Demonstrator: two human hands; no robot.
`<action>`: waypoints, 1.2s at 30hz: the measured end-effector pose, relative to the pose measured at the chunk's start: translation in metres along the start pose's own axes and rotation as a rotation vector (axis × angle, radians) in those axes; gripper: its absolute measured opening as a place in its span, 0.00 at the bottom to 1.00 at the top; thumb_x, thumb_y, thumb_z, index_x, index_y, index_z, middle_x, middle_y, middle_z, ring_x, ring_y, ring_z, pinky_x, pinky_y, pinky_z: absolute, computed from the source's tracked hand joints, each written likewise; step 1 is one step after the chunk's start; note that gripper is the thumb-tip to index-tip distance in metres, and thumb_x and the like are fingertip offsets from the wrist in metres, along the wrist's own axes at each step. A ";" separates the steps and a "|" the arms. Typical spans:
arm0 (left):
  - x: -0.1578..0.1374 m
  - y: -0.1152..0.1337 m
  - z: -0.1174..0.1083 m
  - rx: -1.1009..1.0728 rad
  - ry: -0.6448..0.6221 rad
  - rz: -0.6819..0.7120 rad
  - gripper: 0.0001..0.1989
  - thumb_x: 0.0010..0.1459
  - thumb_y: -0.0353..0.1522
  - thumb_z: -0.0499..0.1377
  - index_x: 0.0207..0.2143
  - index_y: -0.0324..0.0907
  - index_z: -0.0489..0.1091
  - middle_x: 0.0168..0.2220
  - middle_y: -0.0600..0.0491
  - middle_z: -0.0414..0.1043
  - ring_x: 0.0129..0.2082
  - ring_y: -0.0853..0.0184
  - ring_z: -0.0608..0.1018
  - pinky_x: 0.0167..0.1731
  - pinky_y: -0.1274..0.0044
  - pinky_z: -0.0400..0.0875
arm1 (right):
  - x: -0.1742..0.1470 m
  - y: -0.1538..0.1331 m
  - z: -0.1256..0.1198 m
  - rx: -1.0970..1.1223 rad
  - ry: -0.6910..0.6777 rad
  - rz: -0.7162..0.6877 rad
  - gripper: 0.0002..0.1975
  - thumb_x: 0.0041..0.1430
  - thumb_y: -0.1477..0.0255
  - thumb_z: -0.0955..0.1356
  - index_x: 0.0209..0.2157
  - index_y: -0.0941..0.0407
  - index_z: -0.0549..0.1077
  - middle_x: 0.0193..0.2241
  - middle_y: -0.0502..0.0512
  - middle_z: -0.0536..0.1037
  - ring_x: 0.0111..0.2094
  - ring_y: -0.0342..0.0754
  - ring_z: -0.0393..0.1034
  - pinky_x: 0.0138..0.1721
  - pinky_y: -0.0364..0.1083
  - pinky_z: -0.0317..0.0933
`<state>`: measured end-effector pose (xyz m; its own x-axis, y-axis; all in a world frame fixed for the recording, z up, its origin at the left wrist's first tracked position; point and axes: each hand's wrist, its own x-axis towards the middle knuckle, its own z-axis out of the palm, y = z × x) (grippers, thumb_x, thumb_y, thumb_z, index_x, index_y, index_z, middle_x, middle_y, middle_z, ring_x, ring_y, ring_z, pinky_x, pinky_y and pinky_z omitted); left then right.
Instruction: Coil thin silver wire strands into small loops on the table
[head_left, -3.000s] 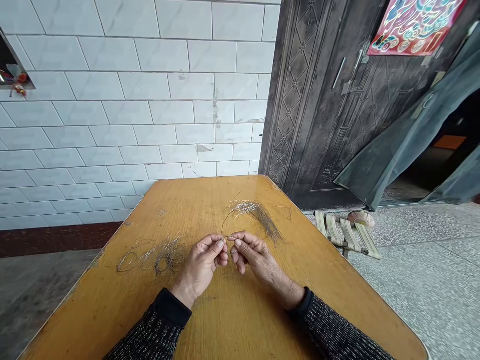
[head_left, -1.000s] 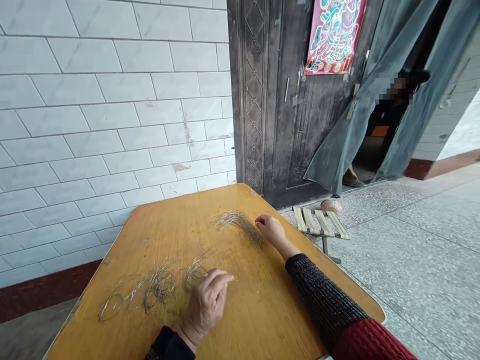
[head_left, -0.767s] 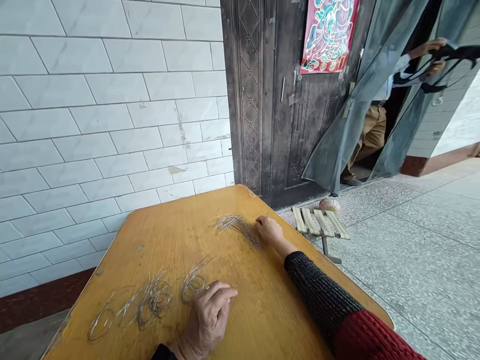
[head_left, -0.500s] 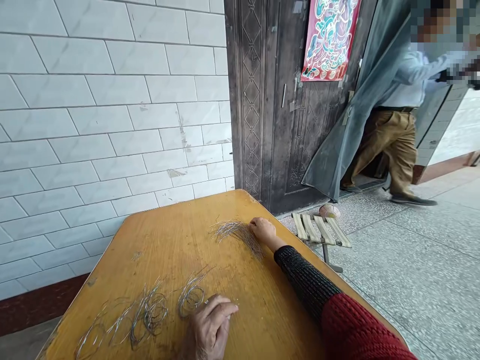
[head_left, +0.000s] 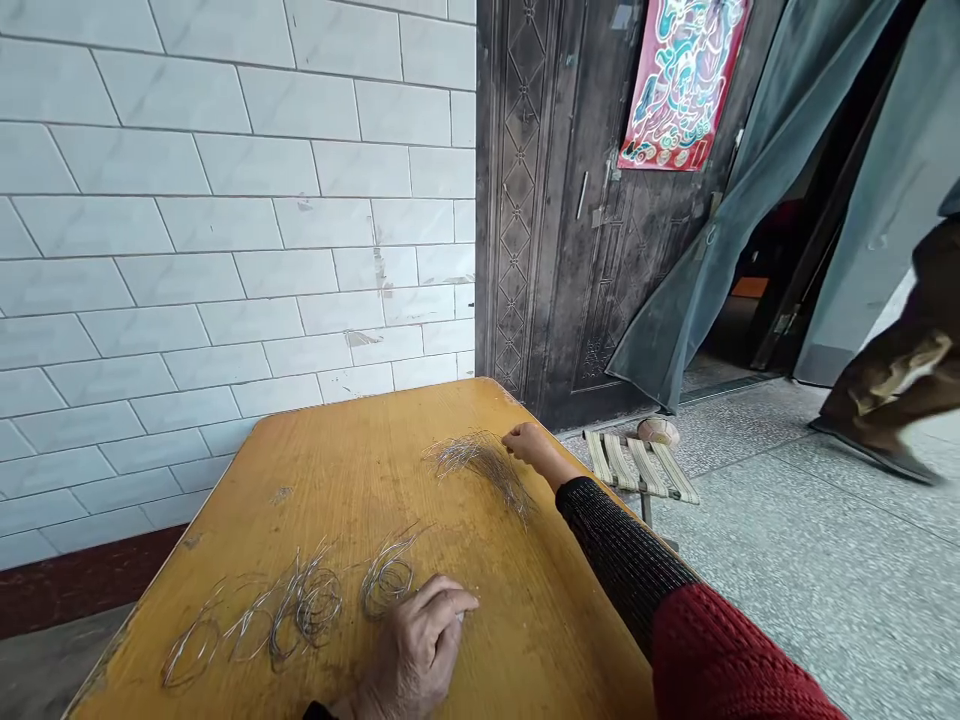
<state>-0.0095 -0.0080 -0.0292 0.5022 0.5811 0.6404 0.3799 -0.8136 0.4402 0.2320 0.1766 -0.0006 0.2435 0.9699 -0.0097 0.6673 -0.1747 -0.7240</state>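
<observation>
Wire bundle (head_left: 490,467), loose and fanning, is lying toward the far right of the yellow-brown wooden surface (head_left: 360,455), where the right hand (head_left: 535,449) is reaching to its edge; the fingertips are pinching together, but whether this grip is grasping any wire, one cannot tell. The left hand (head_left: 417,645) is resting nearer the wearer, loosely curled, its grip likewise too hidden to judge. Three seconds ago both hands were meeting over the middle; now they are staying well apart, and a wire coil (head_left: 386,582) is newly lying just beside the left hand, separate from the coiled wires (head_left: 302,608) farther left. A passer-by in brown trousers (head_left: 896,350), who was emerging from the doorway (head_left: 776,250) half a second ago, is now striding at the right edge, blurred. White tiles are covering the wall (head_left: 300,225), a dark patterned door (head_left: 551,290) is bearing a red poster (head_left: 681,85), a grey-green curtain (head_left: 724,270) is hanging aslant, and a strap-seated stool (head_left: 637,466) is standing on the speckled floor (head_left: 787,530).
</observation>
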 end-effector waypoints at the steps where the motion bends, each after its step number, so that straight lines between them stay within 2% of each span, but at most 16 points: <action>1: 0.000 -0.001 0.000 -0.006 -0.007 -0.011 0.14 0.52 0.21 0.48 0.35 0.43 0.68 0.27 0.50 0.70 0.26 0.69 0.73 0.26 0.80 0.67 | -0.001 0.000 0.000 0.031 -0.006 0.002 0.15 0.59 0.67 0.64 0.46 0.59 0.66 0.45 0.57 0.69 0.40 0.47 0.67 0.39 0.50 0.65; 9: -0.001 -0.002 0.002 -0.022 -0.032 -0.050 0.14 0.54 0.22 0.47 0.35 0.43 0.69 0.28 0.50 0.71 0.26 0.69 0.73 0.26 0.80 0.66 | -0.004 0.006 -0.003 0.204 -0.015 0.009 0.16 0.59 0.68 0.64 0.47 0.59 0.65 0.46 0.57 0.68 0.42 0.49 0.67 0.40 0.51 0.64; 12: 0.000 0.000 0.000 -0.026 -0.037 -0.056 0.14 0.54 0.22 0.47 0.34 0.42 0.69 0.28 0.50 0.71 0.26 0.69 0.73 0.26 0.80 0.66 | -0.004 0.005 -0.006 0.259 0.013 -0.007 0.15 0.59 0.68 0.63 0.46 0.59 0.66 0.44 0.56 0.69 0.40 0.47 0.68 0.38 0.50 0.65; 15: 0.000 0.002 -0.001 -0.022 -0.049 -0.076 0.13 0.54 0.22 0.47 0.34 0.41 0.69 0.28 0.50 0.71 0.26 0.70 0.73 0.27 0.80 0.66 | -0.004 0.003 -0.013 0.317 0.092 -0.053 0.11 0.57 0.68 0.64 0.36 0.62 0.70 0.32 0.55 0.73 0.27 0.42 0.68 0.27 0.43 0.64; 17: -0.001 0.003 -0.001 -0.020 -0.049 -0.084 0.13 0.54 0.22 0.47 0.33 0.41 0.69 0.28 0.51 0.71 0.26 0.70 0.72 0.26 0.81 0.66 | -0.007 0.001 -0.018 0.361 0.153 -0.108 0.11 0.55 0.68 0.64 0.27 0.62 0.70 0.23 0.53 0.72 0.19 0.39 0.64 0.18 0.39 0.57; 19: 0.000 0.003 -0.001 -0.021 -0.045 -0.083 0.13 0.54 0.22 0.47 0.33 0.41 0.69 0.28 0.51 0.71 0.25 0.71 0.72 0.26 0.81 0.65 | -0.012 0.000 -0.021 0.404 0.206 -0.181 0.10 0.52 0.68 0.63 0.24 0.60 0.68 0.19 0.51 0.71 0.15 0.38 0.61 0.16 0.38 0.53; 24: 0.001 0.002 -0.001 -0.042 -0.028 -0.085 0.13 0.53 0.22 0.48 0.32 0.41 0.70 0.27 0.51 0.71 0.26 0.70 0.72 0.27 0.81 0.66 | -0.036 -0.003 -0.027 0.478 0.373 -0.370 0.12 0.51 0.63 0.62 0.29 0.58 0.67 0.22 0.51 0.71 0.19 0.40 0.65 0.20 0.40 0.58; 28: 0.000 0.001 -0.001 -0.100 0.000 -0.109 0.12 0.54 0.23 0.48 0.32 0.41 0.70 0.28 0.51 0.71 0.27 0.70 0.73 0.28 0.80 0.66 | -0.061 -0.008 -0.032 0.507 0.501 -0.438 0.12 0.52 0.62 0.62 0.32 0.57 0.66 0.26 0.51 0.72 0.22 0.40 0.66 0.25 0.40 0.59; 30: -0.001 0.000 0.000 -0.142 0.023 -0.144 0.12 0.54 0.24 0.49 0.32 0.42 0.71 0.28 0.51 0.71 0.27 0.69 0.73 0.27 0.80 0.67 | -0.075 -0.012 -0.031 0.586 0.535 -0.474 0.12 0.53 0.61 0.62 0.31 0.57 0.65 0.25 0.50 0.71 0.21 0.39 0.64 0.23 0.40 0.58; 32: -0.001 0.000 0.000 -0.210 0.062 -0.213 0.11 0.54 0.26 0.50 0.32 0.42 0.71 0.27 0.51 0.71 0.24 0.70 0.73 0.25 0.79 0.67 | -0.090 -0.017 -0.024 0.739 0.409 -0.470 0.13 0.52 0.60 0.64 0.27 0.57 0.65 0.21 0.47 0.68 0.16 0.37 0.58 0.17 0.38 0.53; 36: 0.003 0.000 -0.001 -0.381 0.187 -0.448 0.09 0.56 0.32 0.51 0.34 0.41 0.70 0.28 0.51 0.70 0.20 0.72 0.71 0.22 0.78 0.68 | -0.126 -0.025 0.005 0.932 -0.245 -0.296 0.16 0.45 0.59 0.68 0.24 0.58 0.65 0.15 0.43 0.65 0.10 0.33 0.49 0.11 0.36 0.43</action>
<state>-0.0092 -0.0062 -0.0273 0.2004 0.8825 0.4256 0.2006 -0.4621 0.8638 0.1812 0.0599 0.0154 -0.0644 0.9791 0.1927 -0.1647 0.1800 -0.9698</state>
